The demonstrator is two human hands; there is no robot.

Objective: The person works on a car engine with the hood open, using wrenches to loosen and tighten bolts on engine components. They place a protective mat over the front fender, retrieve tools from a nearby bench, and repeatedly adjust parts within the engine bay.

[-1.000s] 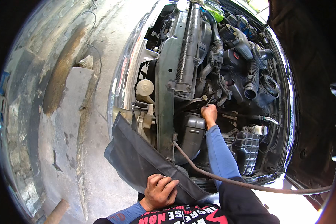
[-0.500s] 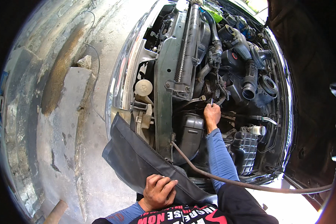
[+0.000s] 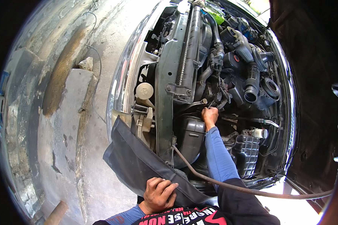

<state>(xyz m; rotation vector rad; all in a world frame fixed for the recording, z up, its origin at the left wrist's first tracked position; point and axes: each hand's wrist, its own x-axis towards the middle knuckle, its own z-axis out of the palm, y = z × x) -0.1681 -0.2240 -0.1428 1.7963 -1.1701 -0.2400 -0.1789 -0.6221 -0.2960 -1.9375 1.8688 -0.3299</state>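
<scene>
My right hand [image 3: 210, 117] reaches into the open engine bay, fingers closed around a thin tool [image 3: 210, 105], largely hidden, among hoses and fittings beside an open pipe end [image 3: 204, 101]. Just below it sits a black plastic housing [image 3: 190, 137]. My left hand [image 3: 159, 193] rests low in the view, fingers curled on a black fender cover [image 3: 129, 150] draped over the car's front corner.
A brown rod or hose [image 3: 263, 193] crosses over my right forearm. The radiator [image 3: 188, 56] and green support beam [image 3: 165, 138] run lengthwise. The raised hood [image 3: 313, 112] fills the right. Broken concrete [image 3: 71, 101] and a grey cable [image 3: 99, 71] lie at left.
My right hand first drew slightly right, then moved back up and left among the hoses. My left hand stays on the cover, barely shifted.
</scene>
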